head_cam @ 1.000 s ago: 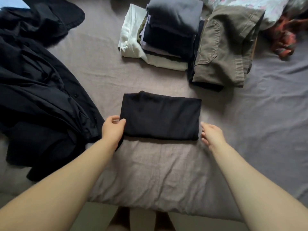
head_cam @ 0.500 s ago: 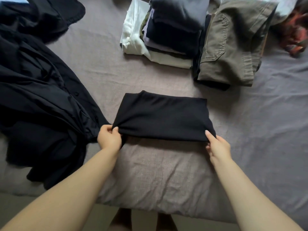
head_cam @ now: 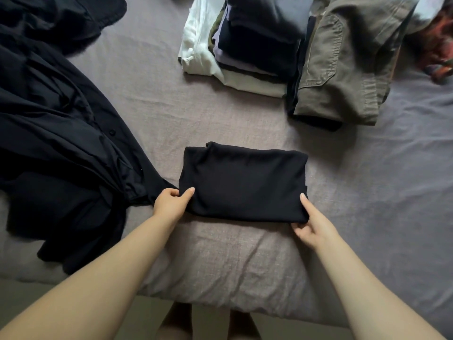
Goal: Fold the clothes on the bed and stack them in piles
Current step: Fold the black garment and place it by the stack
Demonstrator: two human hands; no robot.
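A folded black garment (head_cam: 245, 182) lies in the middle of the bed (head_cam: 220, 261). My left hand (head_cam: 171, 204) pinches its near left corner, thumb on top. My right hand (head_cam: 313, 224) grips its near right corner, thumb on top and fingers underneath. The near edge looks slightly lifted off the sheet. At the back stands a pile of folded tops (head_cam: 250, 42) in white, grey and dark blue. Beside it on the right lies a pile topped with olive trousers (head_cam: 343, 67).
A heap of unfolded black clothes (head_cam: 54, 133) covers the left side of the bed, reaching close to my left hand. A red patterned cloth (head_cam: 438, 52) lies at the far right corner. The bed's front edge runs just below my forearms.
Both hands have closed on the near corners of the black garment, thumbs now on top. The garment's near edge has come up a little and shifted toward me.
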